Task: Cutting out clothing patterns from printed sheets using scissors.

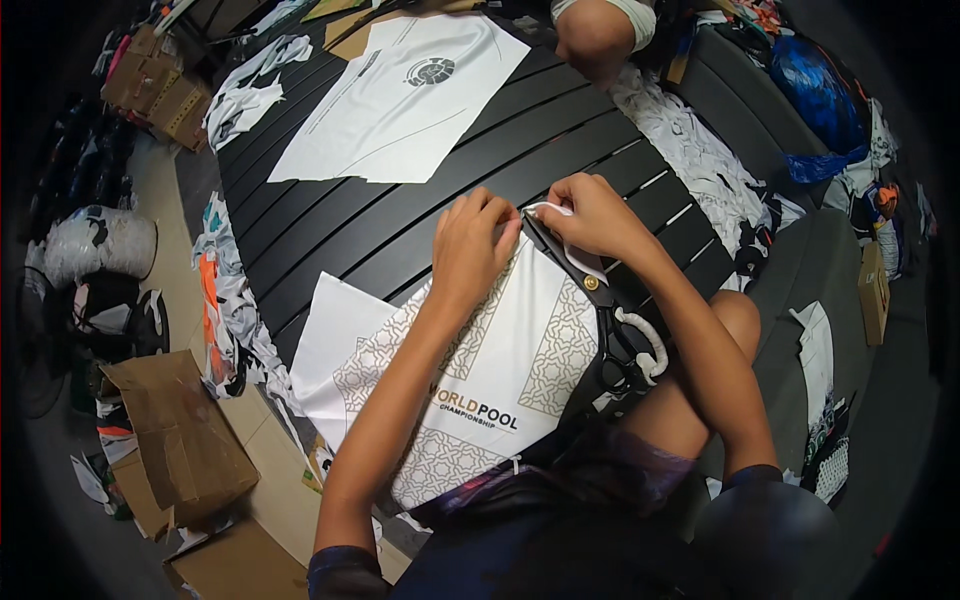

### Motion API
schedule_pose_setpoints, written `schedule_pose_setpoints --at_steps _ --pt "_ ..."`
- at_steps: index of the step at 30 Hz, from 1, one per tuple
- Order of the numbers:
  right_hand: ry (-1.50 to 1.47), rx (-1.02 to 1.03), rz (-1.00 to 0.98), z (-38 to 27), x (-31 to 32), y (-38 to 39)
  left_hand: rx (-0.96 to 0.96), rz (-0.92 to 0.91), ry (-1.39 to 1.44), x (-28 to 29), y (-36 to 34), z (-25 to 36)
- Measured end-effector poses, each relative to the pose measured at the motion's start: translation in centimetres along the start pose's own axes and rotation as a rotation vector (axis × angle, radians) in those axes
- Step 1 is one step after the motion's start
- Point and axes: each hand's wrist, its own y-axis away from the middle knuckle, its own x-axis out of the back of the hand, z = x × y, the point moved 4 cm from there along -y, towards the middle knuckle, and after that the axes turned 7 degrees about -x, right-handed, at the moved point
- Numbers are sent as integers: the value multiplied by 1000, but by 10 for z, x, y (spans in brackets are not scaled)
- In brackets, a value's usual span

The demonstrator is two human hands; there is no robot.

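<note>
Seated at a black slatted counter (360, 225), with a white fabric panel (510, 345) printed in beige-grey star lattice and dark lettering spread over the lap and the near edge. Keeping both hands close together but apart, up at the panel's far corner. With the left hand (470, 245), curled fingers closed on the panel's edge. With the right hand (592, 215), thumb and forefinger pinched on white cloth (560, 208); hard to tell if part of the same panel. Between the hands and down along the panel's right side, large black metal scissors (567, 258) with a brass-coloured pivot and one white-wrapped handle loop, tips beside the fingers, handles free of any grip.

Farther across the counter, lying flat, a white fabric sheet (400, 115) with a dark round emblem. Along the right edge, heaped, crumpled white fabric scraps (690, 150); along the left, tangled white and orange cloth strips (225, 310). At the far edge, another person's bent knee (595, 35). On the floor at left, an opened brown cardboard box (195, 430). Off to the right, beside a dark grey padded seat (755, 105), a shiny blue plastic bag (812, 95).
</note>
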Motion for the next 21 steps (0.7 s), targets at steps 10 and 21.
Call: schedule_pose_setpoints --at_steps 10,21 --pt "53 1 112 3 2 9 -8 7 6 -7 -12 -4" --pt "82 -92 30 3 8 16 15 13 328 -8 -18 -5"
